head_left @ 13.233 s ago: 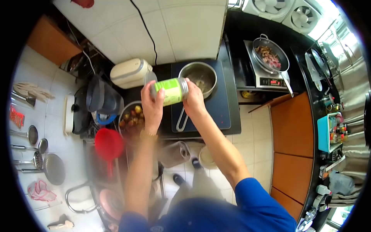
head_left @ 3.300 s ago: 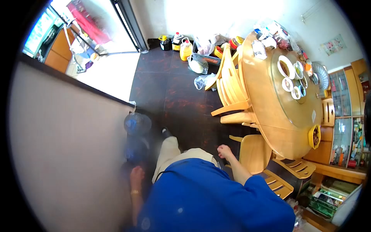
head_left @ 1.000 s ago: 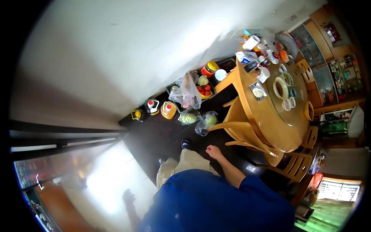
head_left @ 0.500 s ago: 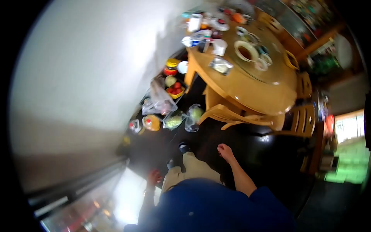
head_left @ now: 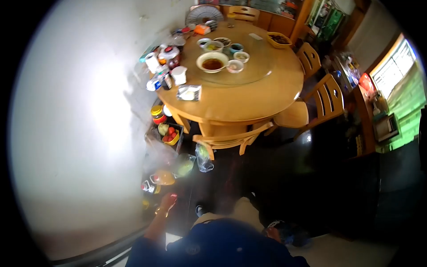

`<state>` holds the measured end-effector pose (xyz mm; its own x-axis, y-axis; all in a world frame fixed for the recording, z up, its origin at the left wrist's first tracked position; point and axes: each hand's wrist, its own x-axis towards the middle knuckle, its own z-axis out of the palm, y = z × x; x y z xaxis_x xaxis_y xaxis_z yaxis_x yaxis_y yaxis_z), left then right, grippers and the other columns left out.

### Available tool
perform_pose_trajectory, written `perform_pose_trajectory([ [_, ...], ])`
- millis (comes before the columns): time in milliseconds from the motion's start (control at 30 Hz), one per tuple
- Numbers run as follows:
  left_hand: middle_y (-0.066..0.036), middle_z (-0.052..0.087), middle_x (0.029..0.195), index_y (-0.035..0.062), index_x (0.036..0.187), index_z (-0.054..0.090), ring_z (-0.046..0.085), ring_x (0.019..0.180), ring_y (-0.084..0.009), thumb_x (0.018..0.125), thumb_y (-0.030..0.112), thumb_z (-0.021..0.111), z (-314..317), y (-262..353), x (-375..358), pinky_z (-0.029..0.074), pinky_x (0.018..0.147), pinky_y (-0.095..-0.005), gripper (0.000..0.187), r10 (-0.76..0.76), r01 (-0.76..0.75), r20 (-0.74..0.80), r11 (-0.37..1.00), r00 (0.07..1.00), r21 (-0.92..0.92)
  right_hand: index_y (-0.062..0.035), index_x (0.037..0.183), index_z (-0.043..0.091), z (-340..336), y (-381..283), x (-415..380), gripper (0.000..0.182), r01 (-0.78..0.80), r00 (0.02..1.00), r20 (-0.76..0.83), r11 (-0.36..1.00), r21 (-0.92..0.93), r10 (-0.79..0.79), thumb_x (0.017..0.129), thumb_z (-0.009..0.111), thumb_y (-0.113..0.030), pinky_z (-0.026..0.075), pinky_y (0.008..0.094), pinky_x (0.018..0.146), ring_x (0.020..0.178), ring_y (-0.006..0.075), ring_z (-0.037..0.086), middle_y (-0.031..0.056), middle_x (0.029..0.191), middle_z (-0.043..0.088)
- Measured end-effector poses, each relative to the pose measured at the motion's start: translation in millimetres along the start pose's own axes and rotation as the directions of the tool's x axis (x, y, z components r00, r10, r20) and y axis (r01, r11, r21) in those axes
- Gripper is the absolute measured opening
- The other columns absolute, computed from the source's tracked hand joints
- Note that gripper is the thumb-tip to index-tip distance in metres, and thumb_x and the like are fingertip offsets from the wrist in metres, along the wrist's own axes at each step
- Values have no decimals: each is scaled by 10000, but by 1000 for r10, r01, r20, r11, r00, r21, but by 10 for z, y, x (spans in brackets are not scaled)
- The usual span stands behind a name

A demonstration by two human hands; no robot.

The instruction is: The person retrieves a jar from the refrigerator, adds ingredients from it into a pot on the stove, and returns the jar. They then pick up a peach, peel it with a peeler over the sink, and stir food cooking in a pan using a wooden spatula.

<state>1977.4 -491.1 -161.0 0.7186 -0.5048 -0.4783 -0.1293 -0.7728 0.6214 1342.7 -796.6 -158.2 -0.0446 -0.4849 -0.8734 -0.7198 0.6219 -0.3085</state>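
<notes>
My left hand (head_left: 168, 202) hangs forward at the lower left, its fingers curled in and nothing seen in them. A bracelet circles that wrist. Closest to it, by the wall, are a jug with a white handle (head_left: 150, 187) and a bottle of orange-yellow liquid (head_left: 164, 177). Low beside my right hip is my right hand (head_left: 273, 234), dark and partly hidden, so its fingers are hard to make out. Farther off stands a round wooden table (head_left: 249, 106) with a glass turntable, on which sit a large bowl of brown liquid (head_left: 212, 63) and several small bowls.
Wooden chairs surround the table; one chair (head_left: 233, 140) is tucked at its near side and another (head_left: 327, 100) stands at the right. Bagged vegetables (head_left: 204, 158) and a crate of produce (head_left: 171, 135) lie on the dark floor. A white wall (head_left: 75, 133) runs along the left.
The view has turned and levelled, and the table appears more upright. My left hand has swung forward, while my right hand has dropped back beside my hip. My feet have shifted.
</notes>
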Motion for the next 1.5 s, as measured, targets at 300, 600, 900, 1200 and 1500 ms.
perform_pose_trajectory([
  [300, -129, 755, 1123, 46, 1238, 715, 738, 892, -216, 984, 224, 616, 2248, 3692, 508, 594, 825, -354, 325, 118, -43, 434, 983, 893, -179, -73, 1020, 681, -1740, 183, 1335, 125, 445, 895, -22, 895, -5, -445, 1000, 599, -164, 500, 358, 507, 578, 195, 581, 63, 791, 629],
  [600, -99, 738, 1230, 86, 1320, 683, 701, 1102, -233, 1015, 278, 606, 3904, 6733, 468, 536, 987, -368, 369, 439, -458, 779, 861, 447, -222, -67, 1087, 667, -3502, -1012, 1305, 138, 236, 910, -408, 711, 662, 78, 961, 629, -111, 517, 333, 499, 617, 155, 596, 58, 838, 642],
  [900, -50, 720, 1110, 46, 1309, 658, 657, 983, -136, 1022, 209, 610, 4911, 8907, 1365, 539, 878, -305, 334, 389, -268, 791, 918, 472, -291, -41, 953, 694, -4243, -1344, 2207, 100, 110, 949, -310, 868, 484, 53, 930, 663, -132, 533, 385, 552, 650, 263, 630, 127, 790, 644],
  [1200, -143, 718, 1224, 41, 1320, 649, 680, 1120, -253, 1010, 277, 596, 6696, 12084, 1561, 538, 989, -375, 393, 652, -632, 756, 611, 61, -476, -9, 874, 697, -5081, -1086, 3231, 132, 169, 870, -377, 911, -375, -317, 916, 641, -121, 550, 429, 627, 707, 361, 669, 204, 772, 655],
  [1500, -127, 708, 1277, 42, 1344, 647, 664, 1178, -226, 1026, 267, 596, 8414, 13390, 1527, 513, 1039, -368, 393, 424, -593, 904, 741, 51, -315, -40, 949, 687, -7220, -2148, 4158, 113, 214, 901, -428, 929, 303, -68, 933, 617, -128, 518, 351, 508, 616, 206, 626, 85, 724, 616],
])
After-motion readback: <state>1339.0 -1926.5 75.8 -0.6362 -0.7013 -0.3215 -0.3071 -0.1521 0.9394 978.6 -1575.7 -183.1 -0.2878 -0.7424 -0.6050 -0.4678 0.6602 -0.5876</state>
